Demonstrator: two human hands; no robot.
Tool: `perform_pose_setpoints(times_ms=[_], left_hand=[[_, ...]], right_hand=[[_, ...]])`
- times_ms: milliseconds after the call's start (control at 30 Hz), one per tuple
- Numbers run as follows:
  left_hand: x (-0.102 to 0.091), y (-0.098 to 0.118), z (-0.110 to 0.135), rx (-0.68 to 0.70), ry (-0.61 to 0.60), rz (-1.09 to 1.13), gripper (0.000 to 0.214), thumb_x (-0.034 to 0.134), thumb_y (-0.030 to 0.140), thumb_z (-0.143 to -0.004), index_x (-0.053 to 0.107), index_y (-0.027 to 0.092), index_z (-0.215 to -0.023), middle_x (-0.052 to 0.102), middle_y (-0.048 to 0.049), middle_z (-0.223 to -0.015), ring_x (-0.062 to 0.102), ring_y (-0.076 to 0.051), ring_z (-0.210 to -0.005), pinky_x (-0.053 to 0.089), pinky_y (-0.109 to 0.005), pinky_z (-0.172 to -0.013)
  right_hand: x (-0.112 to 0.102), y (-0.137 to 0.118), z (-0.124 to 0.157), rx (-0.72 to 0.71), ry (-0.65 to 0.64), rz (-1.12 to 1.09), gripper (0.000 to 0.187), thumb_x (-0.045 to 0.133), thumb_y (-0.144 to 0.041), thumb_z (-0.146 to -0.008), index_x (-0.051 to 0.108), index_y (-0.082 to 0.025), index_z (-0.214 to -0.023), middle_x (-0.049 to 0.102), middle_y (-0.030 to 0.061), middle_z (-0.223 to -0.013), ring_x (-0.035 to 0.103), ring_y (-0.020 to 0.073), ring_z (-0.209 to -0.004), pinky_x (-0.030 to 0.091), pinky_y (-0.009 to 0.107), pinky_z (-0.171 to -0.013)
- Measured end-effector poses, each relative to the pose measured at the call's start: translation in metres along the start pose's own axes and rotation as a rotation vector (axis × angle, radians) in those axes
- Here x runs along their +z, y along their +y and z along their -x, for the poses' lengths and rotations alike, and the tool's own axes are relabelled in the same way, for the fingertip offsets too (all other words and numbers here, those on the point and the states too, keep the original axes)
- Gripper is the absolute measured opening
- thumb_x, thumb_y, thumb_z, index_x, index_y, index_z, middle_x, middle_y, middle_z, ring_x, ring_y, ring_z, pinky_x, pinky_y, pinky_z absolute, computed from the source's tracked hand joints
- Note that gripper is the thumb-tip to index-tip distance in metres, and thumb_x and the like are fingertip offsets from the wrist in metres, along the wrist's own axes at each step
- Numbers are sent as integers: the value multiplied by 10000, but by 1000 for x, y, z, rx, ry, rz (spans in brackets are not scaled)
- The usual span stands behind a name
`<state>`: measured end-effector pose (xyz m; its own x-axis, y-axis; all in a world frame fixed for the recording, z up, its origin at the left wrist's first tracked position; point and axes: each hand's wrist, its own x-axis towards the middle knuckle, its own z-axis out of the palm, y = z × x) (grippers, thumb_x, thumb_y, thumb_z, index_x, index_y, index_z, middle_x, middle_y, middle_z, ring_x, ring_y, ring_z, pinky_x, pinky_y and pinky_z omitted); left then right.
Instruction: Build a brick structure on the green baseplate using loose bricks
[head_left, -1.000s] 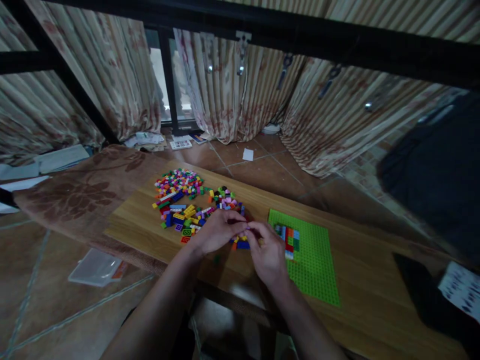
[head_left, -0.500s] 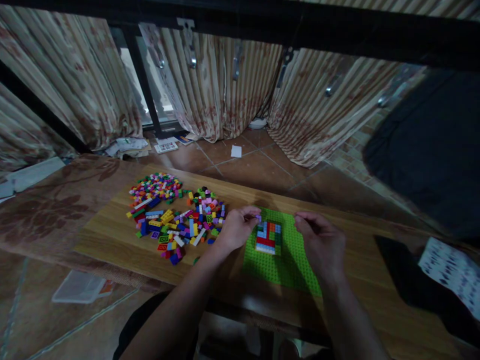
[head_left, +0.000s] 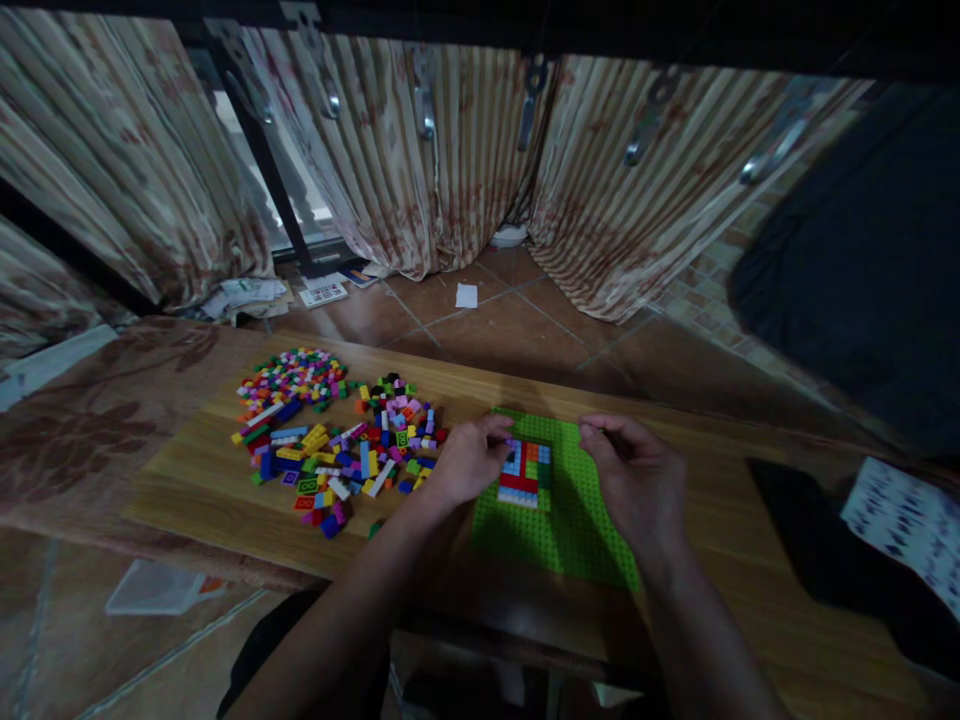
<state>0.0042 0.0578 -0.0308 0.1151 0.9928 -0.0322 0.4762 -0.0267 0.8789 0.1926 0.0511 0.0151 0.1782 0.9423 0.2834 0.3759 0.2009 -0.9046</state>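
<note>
A green baseplate (head_left: pixel 577 535) lies on the wooden table (head_left: pixel 225 500). A small patch of red, blue, orange and white bricks (head_left: pixel 525 470) is built on its upper left part. My left hand (head_left: pixel 469 465) is curled at the plate's left edge, its fingertips pinched on a small purple brick at the top left corner of the patch. My right hand (head_left: pixel 634 480) rests over the plate's right side, fingers curled and pinched; whether it holds anything is unclear. A pile of loose coloured bricks (head_left: pixel 337 440) lies to the left.
Striped curtains (head_left: pixel 420 150) hang behind the table over a tiled floor (head_left: pixel 510 330) with scattered papers (head_left: pixel 322 293). A patterned cloth (head_left: pixel 75 430) covers the left end. A dark object (head_left: pixel 810 540) and a printed sheet (head_left: pixel 907 525) lie on the right.
My hands left the brick pile and moved right onto the green plate. The left hand has since lowered its pinched brick to the patch, and the right hand has come closer.
</note>
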Motion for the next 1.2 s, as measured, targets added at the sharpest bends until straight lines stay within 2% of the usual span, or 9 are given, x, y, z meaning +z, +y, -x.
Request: perform_pose_setpoints(times_ms=[200,367,533,700,1000,1200], left_hand=[[1,5,0,-11,14,-63,347,585,116,-814,669,149,-1149,753,-62,-1068,707,-170,-970,537,-288,-934],[1,13,3,13,32,-234,331,563,124,-819,690,176,-1120,750,-59,-1083,700,-185,-987,516,-287,-938],[-1,19,5,65,8,-440,240,520,160,-844,737,217,-929,760,-46,-887,703,-206,-858,518,-298,-822],[-2,16,4,103,-8,-417,251,514,156,-846,750,223,-899,755,-41,-905,685,-193,-880,495,-278,-818],[-2,21,1,28,-47,-421,237,524,123,-822,737,204,-886,724,-60,-914,655,-190,-891,495,-273,-829],[-2,18,5,93,-33,-432,214,501,132,-846,700,194,-893,677,-65,-934,633,-183,-918,493,-272,-884]], right_hand=[[3,1,2,8,-29,1,165,670,-356,-805,723,-206,-850,731,34,-835,659,189,-775,509,339,-730],[4,0,4,9,-34,25,167,670,-357,-807,725,-206,-857,722,31,-819,646,182,-747,499,333,-710],[5,-2,6,10,-45,-12,153,668,-344,-814,723,-210,-863,723,25,-832,650,173,-749,502,326,-717],[6,-4,7,10,-62,-7,154,665,-348,-818,721,-210,-859,716,16,-801,646,169,-727,499,320,-706],[9,-3,9,22,-60,-35,167,674,-363,-803,722,-213,-858,724,19,-813,646,173,-727,503,326,-710],[12,-2,12,42,-77,-18,219,664,-401,-798,721,-203,-872,728,37,-829,658,191,-750,511,347,-725]])
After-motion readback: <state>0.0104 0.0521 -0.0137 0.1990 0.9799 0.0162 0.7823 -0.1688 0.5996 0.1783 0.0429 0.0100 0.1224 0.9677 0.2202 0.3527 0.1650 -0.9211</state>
